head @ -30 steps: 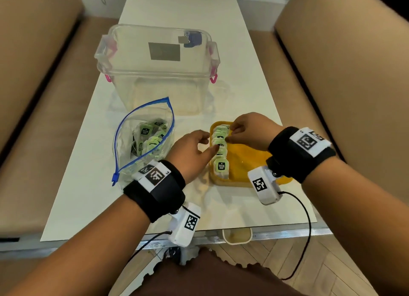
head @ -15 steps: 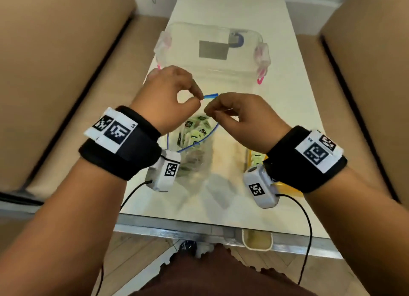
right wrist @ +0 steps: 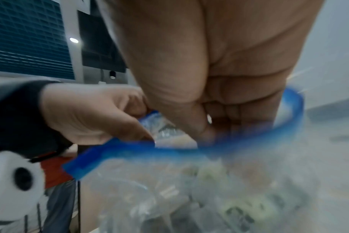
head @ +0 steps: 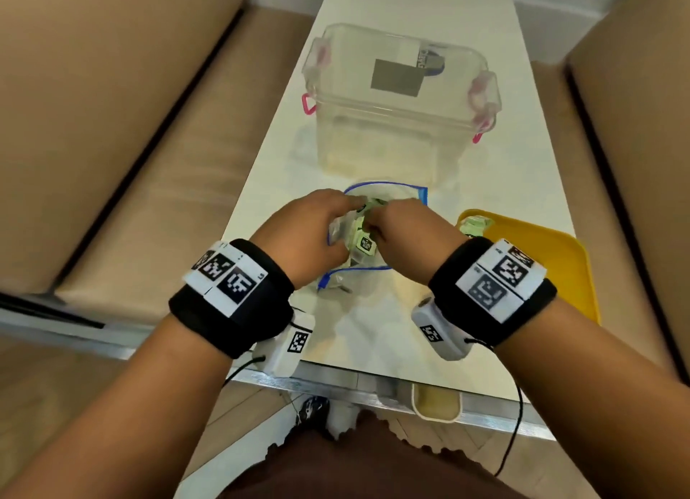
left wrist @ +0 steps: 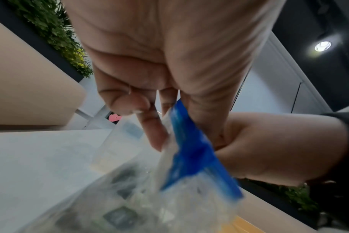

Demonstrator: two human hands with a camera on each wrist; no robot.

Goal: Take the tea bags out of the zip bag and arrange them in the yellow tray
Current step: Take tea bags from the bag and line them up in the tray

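Observation:
The clear zip bag (head: pixel 358 274) with a blue rim (right wrist: pixel 130 146) lies on the white table (head: pixel 373 330), with several green tea bags (head: pixel 364 242) inside it. My left hand (head: pixel 336 222) pinches the blue rim (left wrist: pixel 189 141) between thumb and fingers and holds the mouth open. My right hand (head: pixel 377 226) reaches into the mouth, its thumb and fingers (right wrist: pixel 209 124) curled together behind the rim; blur hides what they hold. The yellow tray (head: pixel 541 259) sits to the right, with tea bags (head: pixel 476 224) in its far left corner.
An open clear plastic box (head: pixel 399 106) with pink latches stands just behind the bag. Tan sofa cushions (head: pixel 130 143) flank the narrow table on both sides. The table's metal front edge (head: pixel 336 382) runs close to my body, with a small cup (head: pixel 437 401) below it.
My hands left the tray and took the bag's rim, lifting it. Now the bag is back down on the table and my right hand has dipped into its mouth.

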